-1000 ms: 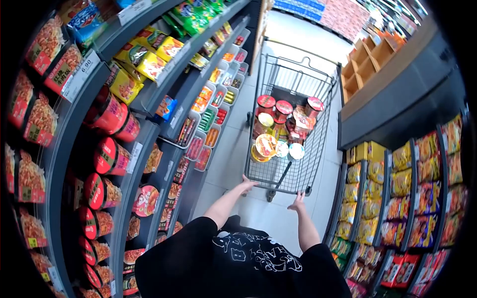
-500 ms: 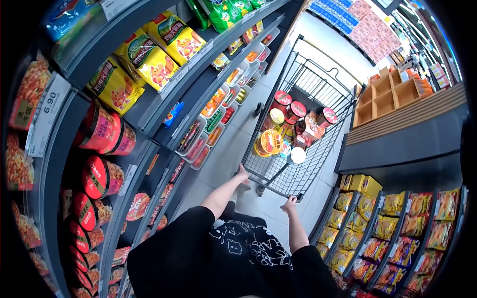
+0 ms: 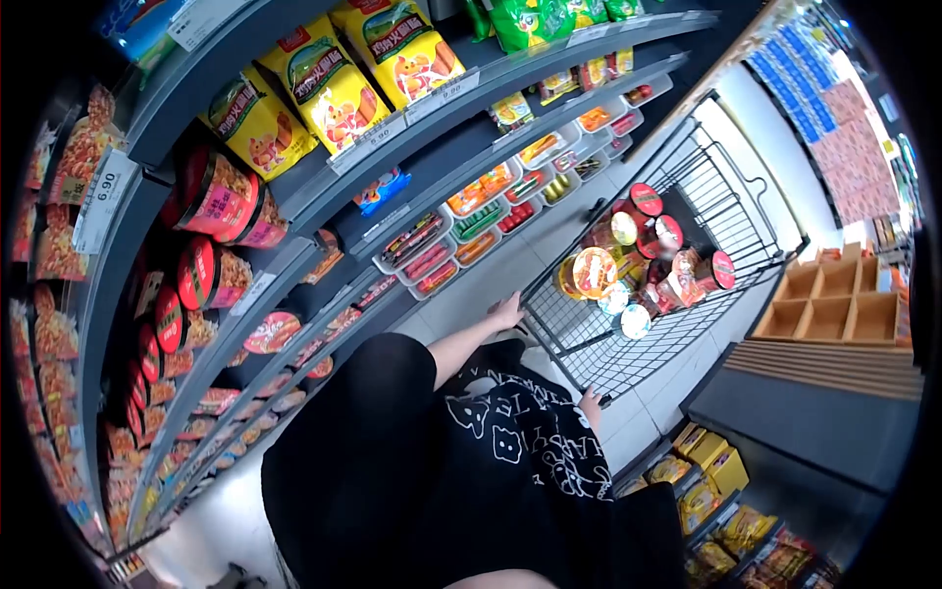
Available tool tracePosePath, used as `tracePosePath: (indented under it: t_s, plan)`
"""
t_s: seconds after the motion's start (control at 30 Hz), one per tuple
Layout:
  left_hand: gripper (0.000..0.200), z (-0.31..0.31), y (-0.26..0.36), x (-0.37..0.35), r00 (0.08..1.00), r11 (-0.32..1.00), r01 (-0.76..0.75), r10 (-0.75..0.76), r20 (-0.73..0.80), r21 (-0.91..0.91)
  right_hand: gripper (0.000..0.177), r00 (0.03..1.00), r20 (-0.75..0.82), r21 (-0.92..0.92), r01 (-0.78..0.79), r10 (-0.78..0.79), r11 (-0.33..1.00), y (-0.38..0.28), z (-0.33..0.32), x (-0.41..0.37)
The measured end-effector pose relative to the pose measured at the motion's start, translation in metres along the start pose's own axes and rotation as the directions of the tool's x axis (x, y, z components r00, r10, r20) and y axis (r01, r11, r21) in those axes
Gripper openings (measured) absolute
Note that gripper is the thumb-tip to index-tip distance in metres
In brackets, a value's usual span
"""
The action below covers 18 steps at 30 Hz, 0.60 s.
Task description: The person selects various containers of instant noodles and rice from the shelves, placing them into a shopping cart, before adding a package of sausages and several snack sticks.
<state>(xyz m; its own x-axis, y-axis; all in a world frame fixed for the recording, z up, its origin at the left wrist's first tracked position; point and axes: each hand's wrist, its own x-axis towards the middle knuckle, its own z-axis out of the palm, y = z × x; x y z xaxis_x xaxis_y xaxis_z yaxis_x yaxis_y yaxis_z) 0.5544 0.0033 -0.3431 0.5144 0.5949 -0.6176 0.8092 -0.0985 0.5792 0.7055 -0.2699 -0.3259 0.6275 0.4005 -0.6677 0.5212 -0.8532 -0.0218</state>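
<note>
A black wire shopping cart (image 3: 638,368) stands in front of me, tilted in the view. My left hand (image 3: 507,311) is closed on its near left corner. At the near right corner, my right hand (image 3: 591,403) also grips the cart, though its fingers are partly hidden. Inside the cart lie several instant food tubs, among them a yellow-orange noodle tub (image 3: 595,273), a red-lidded tub (image 3: 646,199) and a white-lidded cup (image 3: 635,321).
Along the left, a grey shelf (image 3: 294,257) carries yellow snack bags (image 3: 339,93), red noodle tubs (image 3: 201,273) and clear trays of small packs (image 3: 481,188). Wooden compartments (image 3: 829,309) stand on a dark counter at right, with packaged noodles (image 3: 748,530) below.
My view has turned left, so the cart and the counter sit further right and more of the left shelf shows. Both hands stay on the cart.
</note>
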Motion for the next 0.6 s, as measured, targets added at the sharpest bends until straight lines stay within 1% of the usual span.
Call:
tracePosePath:
  t_s: [0.03,0.07,0.1,0.13,0.17,0.2,0.23,0.27,0.3,0.33,0.37,0.4,0.43,0.47,0.53,0.57,0.6]
  plan:
    - [0.056,-0.004,0.000,0.003,0.999,0.998,-0.032,0.032,-0.011,-0.053,0.042,0.999,0.033,-0.041,0.030,-0.028,0.999,-0.003,-0.015,0.005]
    - [0.051,0.002,-0.013,0.015,0.990,0.983,-0.121,0.110,-0.089,-0.139,0.034,0.996,0.069,-0.084,0.062,-0.056,0.995,-0.001,-0.026,0.014]
    - [0.048,-0.008,-0.012,0.010,0.982,0.968,-0.150,0.123,-0.141,-0.201,0.030,0.992,0.097,-0.152,0.099,-0.085,0.983,0.002,-0.030,0.025]
    - [0.046,-0.020,-0.011,0.006,0.966,0.946,-0.208,0.159,-0.204,-0.250,0.027,0.991,0.085,-0.170,0.121,-0.108,0.978,0.003,-0.032,0.035]
    - [0.043,-0.032,-0.011,0.005,0.946,0.912,-0.251,0.161,-0.281,-0.323,0.026,0.988,0.095,-0.203,0.142,-0.125,0.969,0.001,-0.036,0.045]
    - [0.038,-0.052,-0.005,-0.007,0.887,0.841,-0.365,0.182,-0.424,-0.401,0.026,0.985,0.104,-0.237,0.162,-0.141,0.958,0.003,-0.037,0.057]
    - [0.033,-0.072,0.000,-0.021,0.802,0.845,-0.409,0.154,-0.577,-0.344,0.026,0.981,0.086,-0.260,0.193,-0.176,0.946,0.005,-0.038,0.068]
    - [0.030,-0.085,-0.010,-0.020,0.697,0.782,-0.500,0.110,-0.708,-0.371,0.027,0.975,0.067,-0.281,0.221,-0.211,0.934,0.006,-0.036,0.079]
    - [0.026,-0.116,-0.001,-0.044,0.641,0.831,-0.454,0.054,-0.766,-0.321,0.028,0.980,0.081,-0.215,0.194,-0.180,0.957,0.000,-0.051,0.076]
    - [0.026,-0.144,0.009,-0.069,0.579,0.835,-0.435,-0.027,-0.815,-0.337,0.028,0.978,0.089,-0.221,0.202,-0.186,0.954,0.000,-0.052,0.083]
    - [0.026,-0.159,-0.010,-0.064,0.327,0.847,-0.513,0.040,-0.944,-0.142,0.028,0.976,0.109,-0.239,0.210,-0.189,0.948,-0.001,-0.054,0.090]
    - [0.025,-0.184,-0.005,-0.082,0.232,0.893,-0.430,-0.028,-0.972,-0.129,0.028,0.973,0.129,-0.256,0.217,-0.189,0.942,-0.001,-0.055,0.095]
    - [0.024,-0.206,-0.007,-0.092,0.137,0.897,-0.422,-0.082,-0.987,-0.133,0.031,0.972,0.149,-0.204,0.212,-0.184,0.956,-0.005,-0.064,0.094]
    - [0.023,-0.225,-0.013,-0.097,0.044,0.900,-0.414,-0.133,-0.990,-0.140,0.027,0.964,0.185,-0.249,0.233,-0.190,0.940,-0.007,-0.065,0.096]
    - [0.028,-0.255,-0.036,-0.090,-0.095,0.877,-0.414,-0.307,-0.947,-0.243,0.025,0.947,0.251,-0.260,0.266,-0.201,0.928,-0.008,-0.067,0.103]
    - [0.034,-0.270,-0.055,-0.085,-0.094,0.912,-0.363,-0.239,-0.967,-0.190,0.025,0.949,0.280,-0.243,0.215,-0.144,0.946,-0.010,-0.068,0.106]
    - [0.040,-0.281,-0.079,-0.075,-0.090,0.941,-0.311,-0.168,-0.982,-0.133,0.025,0.953,0.244,-0.161,0.225,-0.182,0.961,0.017,-0.023,0.142]
